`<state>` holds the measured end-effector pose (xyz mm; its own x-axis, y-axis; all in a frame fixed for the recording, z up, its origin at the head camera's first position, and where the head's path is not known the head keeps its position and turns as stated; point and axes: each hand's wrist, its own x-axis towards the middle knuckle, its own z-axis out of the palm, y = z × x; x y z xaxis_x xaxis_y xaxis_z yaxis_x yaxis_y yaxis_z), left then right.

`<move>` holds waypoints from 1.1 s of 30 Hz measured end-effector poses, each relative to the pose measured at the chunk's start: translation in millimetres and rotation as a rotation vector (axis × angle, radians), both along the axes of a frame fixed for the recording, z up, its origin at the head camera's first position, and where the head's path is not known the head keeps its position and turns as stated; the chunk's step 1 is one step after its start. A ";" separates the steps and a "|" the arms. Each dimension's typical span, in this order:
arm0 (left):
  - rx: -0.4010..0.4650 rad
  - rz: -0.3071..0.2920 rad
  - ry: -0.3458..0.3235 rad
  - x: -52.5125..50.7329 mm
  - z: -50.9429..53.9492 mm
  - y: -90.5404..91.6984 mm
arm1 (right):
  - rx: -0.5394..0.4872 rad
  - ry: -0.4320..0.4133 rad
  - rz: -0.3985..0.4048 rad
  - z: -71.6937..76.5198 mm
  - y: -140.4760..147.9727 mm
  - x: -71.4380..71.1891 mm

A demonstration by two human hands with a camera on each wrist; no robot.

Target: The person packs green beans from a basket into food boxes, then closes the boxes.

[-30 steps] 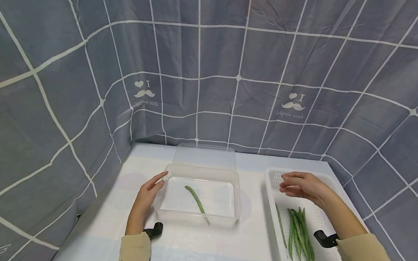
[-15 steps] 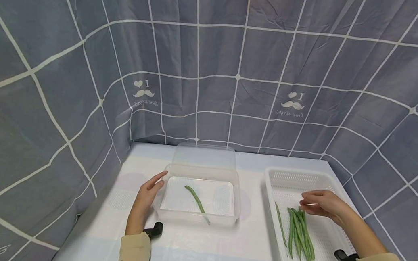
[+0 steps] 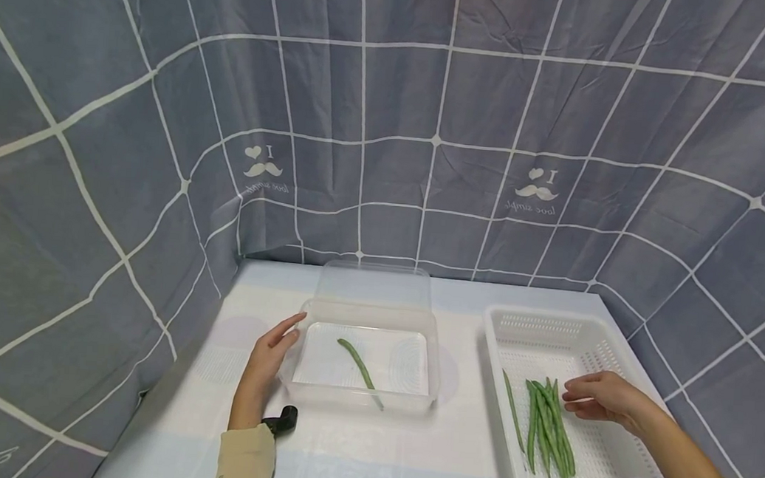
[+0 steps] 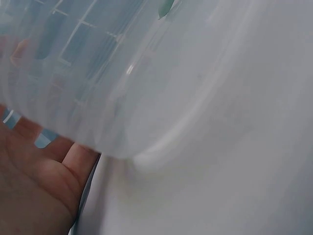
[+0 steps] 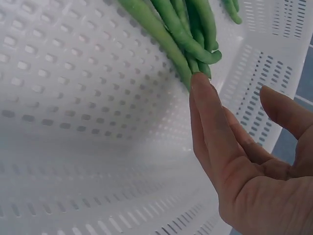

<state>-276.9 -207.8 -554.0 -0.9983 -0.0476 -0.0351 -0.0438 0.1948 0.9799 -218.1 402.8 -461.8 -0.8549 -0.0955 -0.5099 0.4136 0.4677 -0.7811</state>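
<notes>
A clear plastic container [image 3: 365, 398] stands mid-table with a single green bean [image 3: 358, 363] lying slanted in it. At its left wall rests my left hand [image 3: 266, 357], fingers fairly straight along the side; the left wrist view shows the palm beside the clear wall. Over the white perforated basket [image 3: 530, 323] on the right, my right hand [image 3: 604, 397] hovers at the far end of a bunch of green beans [image 3: 550, 432]. In the right wrist view its fingertips [image 5: 200, 81] are close to the bean tips, thumb apart; contact is unclear. Nothing is between the fingers.
One thin bean [image 3: 513, 411] lies apart along the basket's left side. Behind the container is a clear lid [image 3: 374, 286]. A grey curtain with white grid lines [image 3: 394, 173] surrounds the table [image 3: 327, 457] at the back and sides.
My right hand has moved right and toward me, from the basket's far left part down beside the bean bunch. The left hand and the container have stayed in place.
</notes>
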 end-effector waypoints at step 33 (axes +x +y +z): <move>-0.019 0.010 -0.008 0.4 2.9 1.1 | 0.051 -0.030 -0.021 -27.4 -11.3 -4.2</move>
